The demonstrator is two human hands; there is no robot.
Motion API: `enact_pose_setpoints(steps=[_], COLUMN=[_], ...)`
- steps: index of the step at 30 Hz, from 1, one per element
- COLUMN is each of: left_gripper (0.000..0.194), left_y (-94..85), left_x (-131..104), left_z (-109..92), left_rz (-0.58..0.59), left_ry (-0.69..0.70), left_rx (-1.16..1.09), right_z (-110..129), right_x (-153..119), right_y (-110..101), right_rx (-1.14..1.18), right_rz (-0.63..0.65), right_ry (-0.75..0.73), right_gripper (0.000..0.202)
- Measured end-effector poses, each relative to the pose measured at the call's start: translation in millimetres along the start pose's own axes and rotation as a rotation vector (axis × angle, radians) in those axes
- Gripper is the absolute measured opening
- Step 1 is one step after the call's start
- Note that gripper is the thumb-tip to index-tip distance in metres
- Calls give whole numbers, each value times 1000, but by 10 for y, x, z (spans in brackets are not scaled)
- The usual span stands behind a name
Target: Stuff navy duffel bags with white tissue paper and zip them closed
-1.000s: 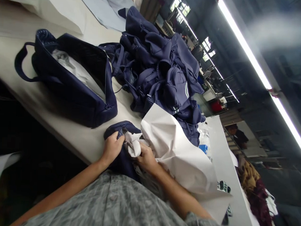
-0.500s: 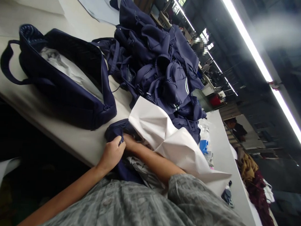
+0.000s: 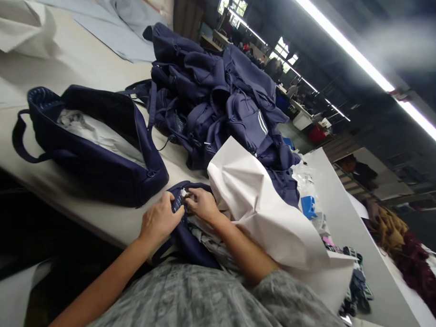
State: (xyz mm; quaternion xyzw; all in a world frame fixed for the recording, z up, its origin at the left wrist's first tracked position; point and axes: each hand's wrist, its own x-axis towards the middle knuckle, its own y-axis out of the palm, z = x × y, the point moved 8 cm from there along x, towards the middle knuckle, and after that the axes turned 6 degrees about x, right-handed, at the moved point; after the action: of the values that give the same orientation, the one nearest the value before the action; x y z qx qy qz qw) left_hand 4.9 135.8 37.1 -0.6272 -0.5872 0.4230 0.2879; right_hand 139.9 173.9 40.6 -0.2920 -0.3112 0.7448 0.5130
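Observation:
A small navy bag (image 3: 187, 231) hangs over the near edge of the white table (image 3: 94, 211), stuffed with crumpled white paper (image 3: 208, 237). My left hand (image 3: 160, 221) grips the bag's opening edge. My right hand (image 3: 201, 203) pinches the same opening from the other side, fingertips nearly meeting the left's. A big creased sheet of white paper (image 3: 262, 208) lies just right of my right arm.
An open navy bag (image 3: 93, 145) filled with paper lies to the left. A heap of navy bags (image 3: 220, 97) is piled behind. Pale fabric sheets (image 3: 118, 31) lie at the far end. Small packets and a blue item (image 3: 309, 205) sit at right.
My right hand, buried under the white sheet half a second ago, has come out onto the small bag's opening. The crumpled paper it held one second ago is no longer in it.

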Motion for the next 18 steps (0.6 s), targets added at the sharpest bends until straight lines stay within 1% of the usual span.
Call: enact_pose_setpoints(steps=[2, 3, 4, 6, 8, 10, 13, 16, 18], left_gripper=[36, 36, 36, 31, 21, 14, 12, 13, 15], left_y=[-28, -22, -5, 39, 99, 149, 184, 236, 291], left_x=[95, 144, 188, 246, 253, 216, 123, 35, -14], left_z=[-30, -53, -78, -110, -121, -118, -139, -159, -162], left_rz=[16, 28, 35, 15, -26, -81, -142, -120, -86], left_ry=[21, 37, 52, 62, 49, 20, 21, 48, 67], left_rx=[-20, -32, -56, -170, -339, -484, -584, -602, -586], right_z=[130, 168, 180, 148, 81, 5, -100, -164, -233], right_x=[-224, -316, -386, -450, -420, -333, -180, -42, 87], right_y=[-48, -16, 48, 203, 352, 456, 522, 586, 618], right_rx=[-4, 0, 3, -16, -79, -160, -279, -332, -294], right_rz=[-32, -14, 21, 83, 139, 189, 237, 308, 353], right_ry=[-129, -177, -201, -199, -180, -167, -148, -134, -52], right_gripper=[27, 31, 37, 52, 61, 60, 59, 69, 66])
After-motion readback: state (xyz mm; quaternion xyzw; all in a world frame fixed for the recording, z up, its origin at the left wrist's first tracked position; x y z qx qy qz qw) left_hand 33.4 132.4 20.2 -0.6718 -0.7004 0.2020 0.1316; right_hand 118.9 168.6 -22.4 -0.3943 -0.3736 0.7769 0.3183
